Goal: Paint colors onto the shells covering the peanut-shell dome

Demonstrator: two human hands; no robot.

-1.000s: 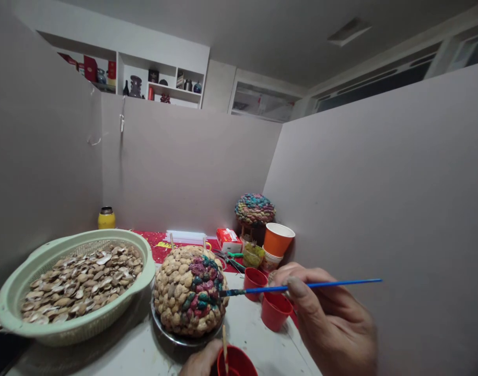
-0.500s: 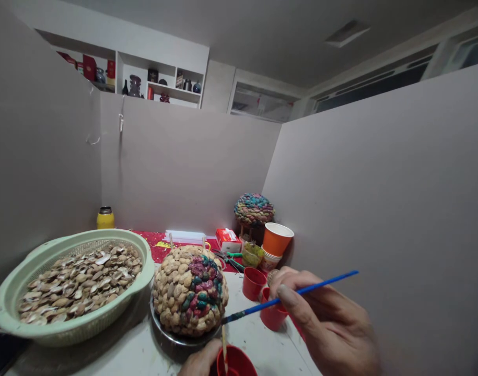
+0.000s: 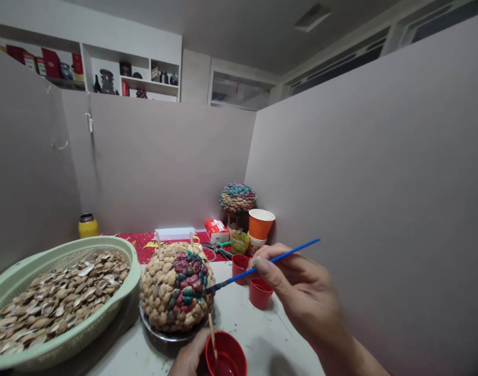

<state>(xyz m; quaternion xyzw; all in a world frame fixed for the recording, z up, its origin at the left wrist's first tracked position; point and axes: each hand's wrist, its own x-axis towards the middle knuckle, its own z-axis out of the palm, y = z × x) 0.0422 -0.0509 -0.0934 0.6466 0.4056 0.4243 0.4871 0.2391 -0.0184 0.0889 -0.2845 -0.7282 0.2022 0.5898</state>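
Note:
My right hand (image 3: 301, 282) pinches a blue paintbrush (image 3: 278, 258) between thumb and fingers. Its dark tip meets the right side of a rounded piece covered in shells (image 3: 160, 292), at or very near the surface. Pale tan shells cover most of this piece; a patch on its right is painted teal, maroon and pink. It rests in a shallow metal bowl (image 3: 164, 337). At the bottom edge, my left hand (image 3: 189, 357) grips a red cup (image 3: 239, 360), its fingers partly out of view. A thin wooden stick (image 3: 211, 329) leans inside that cup.
On the left stands a pale green colander (image 3: 135, 266) full of loose half shells. Two more red cups (image 3: 261, 295) sit behind my right hand. Farther back are an orange paper cup (image 3: 261, 227), a tissue box (image 3: 217, 230), green-handled pliers (image 3: 223, 244) and a painted shell piece (image 3: 237, 198). Grey partitions surround the table.
My right hand has raised the brush tip from the bowl's rim beside the stick to the painted patch's right edge. The left hand still grips the cup. The camera view has shifted.

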